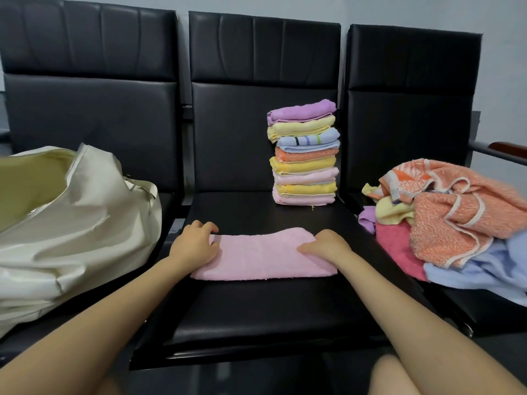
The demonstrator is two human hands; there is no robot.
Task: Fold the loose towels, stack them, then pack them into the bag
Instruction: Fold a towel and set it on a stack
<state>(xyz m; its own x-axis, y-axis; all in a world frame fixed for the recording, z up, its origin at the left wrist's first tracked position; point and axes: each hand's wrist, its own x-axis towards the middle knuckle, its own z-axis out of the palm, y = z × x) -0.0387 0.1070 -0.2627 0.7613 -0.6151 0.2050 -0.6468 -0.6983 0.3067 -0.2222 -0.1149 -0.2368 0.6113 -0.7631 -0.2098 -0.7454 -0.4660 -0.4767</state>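
On the left seat of the black bench sits the cream bag (71, 218), its zipped mouth gaping open toward the person and its side bulging against the left edge of the middle seat (256, 315). Just beside it, the left hand (195, 243) rests on the left end of the pink towel (263, 255), fingers curled over that end's far corner as if pinching it; whether the thumb is under the cloth I cannot tell. The towel lies as a folded strip across the middle seat, nearer the front edge than the back, its long axis running left to right between the two hands. The right hand (328, 243) presses on the right end, fingers curled down over the fold and thumb pointing inward along the top. Each hand thus holds one short end, and both are equally near; the next fold looks likely to bring one end over the other along that long axis. Behind, at the back right corner of the middle seat, stands the stack of folded towels (304, 153), tall and upright, well apart from the hands. On the right seat lies the heap of loose towels (450, 223), orange, yellow, pink and blue, not yet folded.
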